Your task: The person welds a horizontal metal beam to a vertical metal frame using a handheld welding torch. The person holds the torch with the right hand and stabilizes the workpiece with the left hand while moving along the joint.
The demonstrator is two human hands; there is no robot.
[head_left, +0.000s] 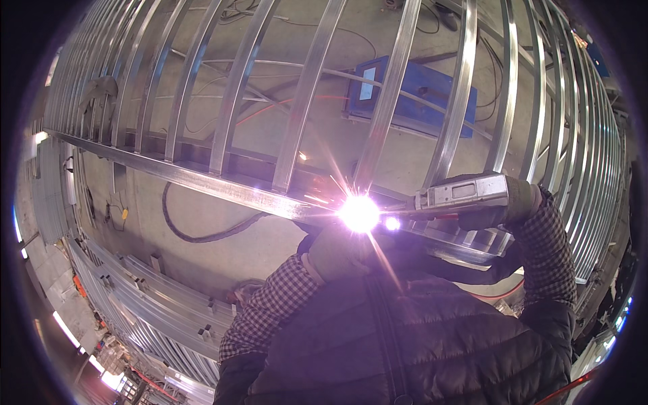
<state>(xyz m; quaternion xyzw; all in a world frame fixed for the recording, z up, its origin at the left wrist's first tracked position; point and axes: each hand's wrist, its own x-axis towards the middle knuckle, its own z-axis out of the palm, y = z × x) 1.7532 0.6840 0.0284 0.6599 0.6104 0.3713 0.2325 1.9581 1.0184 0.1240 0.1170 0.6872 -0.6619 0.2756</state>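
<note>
Our right grip (pixel 520 200), gloved, was closed around a grey welding torch (pixel 466 193) whose front end pointed left into a bright arc (pixel 359 213). The arc burned at the metal rail (pixel 226 189), near the foot of a bar (pixel 390 88) that ran away from us, with sparks (pixel 335 181) thrown up and to the left. The glare hid the exact contact, so we could not tell whether the torch tip touched the metal. Our left grip (pixel 341 255), also gloved, lay just below the arc; we could not tell whether it held anything.

To do this well, we judged, the torch needed a steady wrist and an even angle, with its tip close to the seam and its travel slow and smooth. The left glove sat near the heat, so bracing a little farther off seemed wiser if steadiness allowed. We also thought it worth minding the dark cable (pixel 209 236) below the rail and keeping our checked sleeves (pixel 287 287) out of the sparks.
</note>
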